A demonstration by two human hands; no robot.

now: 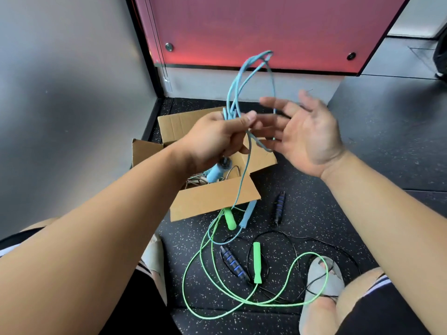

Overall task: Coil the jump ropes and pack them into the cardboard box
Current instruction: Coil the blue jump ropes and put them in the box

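Gripped bunched loops of the light-blue jump rope (244,76) in the left hand (217,139), above the open cardboard box (212,199); spread the right hand (307,134), fingers straight, just beside the loops; saw 1 blue handle (215,172) and pale cords (196,181) in the box; found the green rope (256,262) and black rope (232,262) tangled on the floor (314,213) beside it.

The cardboard box (212,197) sits open on the floor (362,165) at mid-frame, with a wall panel (242,27) behind it along the top. Above the box the left hand (217,139) holds a jump rope (242,78) whose loops rise toward the upper centre. The right hand (307,134) is just right of it. One handle (216,172) hangs below the left hand, inside the box. The other handle (248,215) lies on the floor against the box's near flap. Lower centre, a second rope (257,262) and a thinner rope (233,262) lie tangled together, reaching the sandal (321,281) at lower right.
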